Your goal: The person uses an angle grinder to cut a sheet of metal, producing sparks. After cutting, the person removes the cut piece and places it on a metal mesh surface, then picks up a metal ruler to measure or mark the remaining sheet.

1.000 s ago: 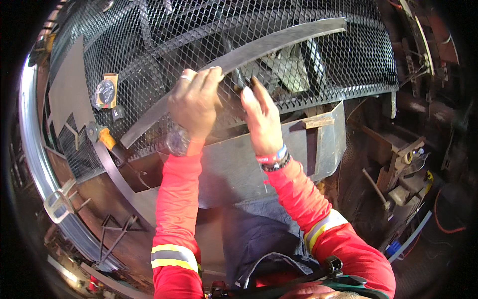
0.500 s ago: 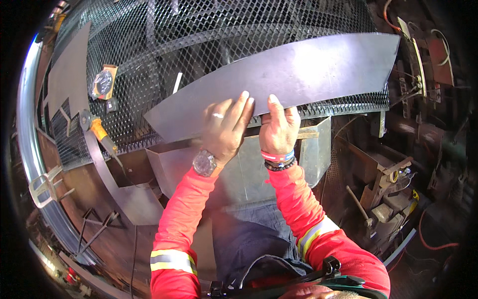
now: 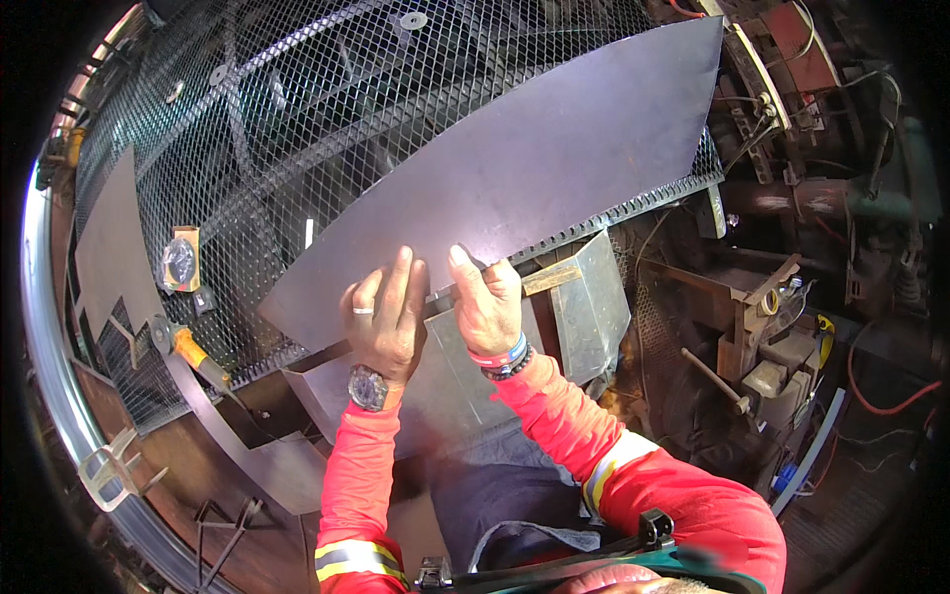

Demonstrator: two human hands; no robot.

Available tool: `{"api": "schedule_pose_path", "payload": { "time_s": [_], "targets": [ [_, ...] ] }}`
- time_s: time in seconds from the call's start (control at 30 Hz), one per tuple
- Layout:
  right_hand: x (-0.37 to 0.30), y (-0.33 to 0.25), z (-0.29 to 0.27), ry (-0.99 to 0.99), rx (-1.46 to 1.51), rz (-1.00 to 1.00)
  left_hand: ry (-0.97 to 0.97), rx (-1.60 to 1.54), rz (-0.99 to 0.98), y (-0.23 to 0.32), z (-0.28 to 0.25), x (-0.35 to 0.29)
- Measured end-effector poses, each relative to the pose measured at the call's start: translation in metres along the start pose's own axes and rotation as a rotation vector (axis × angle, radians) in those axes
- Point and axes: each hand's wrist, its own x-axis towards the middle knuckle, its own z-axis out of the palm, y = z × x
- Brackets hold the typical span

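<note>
A large grey metal sheet (image 3: 534,148) with a curved far edge lies across the black mesh bench top. Near its front edge, my left hand (image 3: 384,315) rests with fingers stretched over the surface, open. My right hand (image 3: 485,297) is closed on that same edge, thumb on top and the other fingers curled, partly hidden. Just below the hands stands a bent sheet-metal piece (image 3: 445,366), against the bench front.
An angle grinder (image 3: 198,356) with a yellow body lies at the left, near a boxed disc (image 3: 180,259). Another cut sheet (image 3: 114,233) is on the mesh (image 3: 257,148). At the right are a vise-like tool (image 3: 742,396) and a red hose (image 3: 881,406).
My view has turned, so the bench and sheet sit at a steeper slant. Both hands appear farther left and lower, still at the sheet's front edge.
</note>
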Motion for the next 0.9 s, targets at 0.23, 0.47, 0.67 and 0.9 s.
{"api": "schedule_pose_path", "payload": {
  "time_s": [0.23, 0.47, 0.67, 0.9],
  "targets": [
    [-0.001, -0.010, 0.017, 0.010, 0.044, -0.021, 0.001, -0.013, -0.037, -0.003, -0.009, 0.000],
    [0.025, -0.026, 0.016, -0.007, -0.025, -0.228, 0.042, -0.181, -0.112, 0.020, -0.040, -0.020],
    [0.132, -0.112, -0.012, 0.387, -1.649, -1.721, -0.009, -0.449, -0.255, 0.064, -0.076, -0.109],
    [0.160, -0.182, 0.082, -0.197, -1.287, -1.794, -0.134, -0.500, -0.384, 0.073, -0.111, -0.156]
  ]
}}
